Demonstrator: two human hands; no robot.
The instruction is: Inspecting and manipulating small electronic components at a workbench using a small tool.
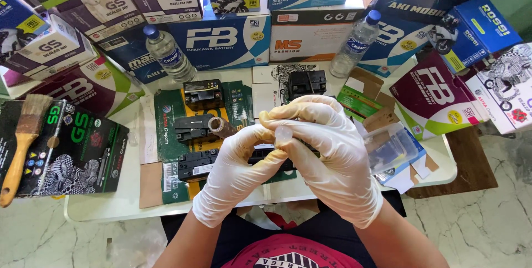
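White rubber gloves cover both hands. The right hand (327, 151) pinches a small clear plastic cap (283, 133) in a tight grip, held up close to see. The left hand (244, 162) wraps shut against it, above the black battery (199, 164) on the worktop (111, 204).

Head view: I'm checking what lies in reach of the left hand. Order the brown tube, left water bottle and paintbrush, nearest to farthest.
From the left hand:
1. brown tube, just above it.
2. left water bottle, standing at the table's back left.
3. paintbrush, far left edge.
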